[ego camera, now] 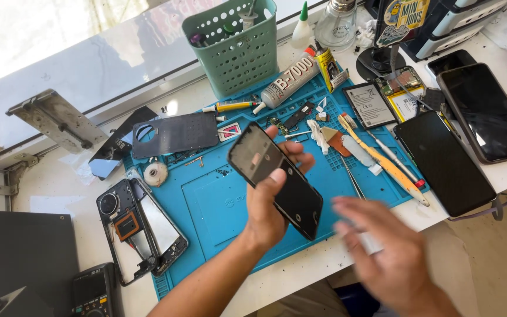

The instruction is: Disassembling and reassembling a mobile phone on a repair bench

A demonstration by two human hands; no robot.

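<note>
My left hand grips a black phone display panel and holds it tilted above the blue work mat; the thumb lies across its front and the fingertips show behind its right edge. My right hand is blurred, low at the right over the mat's front corner. Its fingers are spread. A small pale thing shows beside them, and I cannot tell whether it is held. A phone frame with a round camera module lies on the mat's left edge.
A green perforated basket, glue tubes, a battery, tweezers, a toothbrush and small parts crowd the mat's far side. Two dark phones lie at right. A black back cover lies upper left, a multimeter bottom left.
</note>
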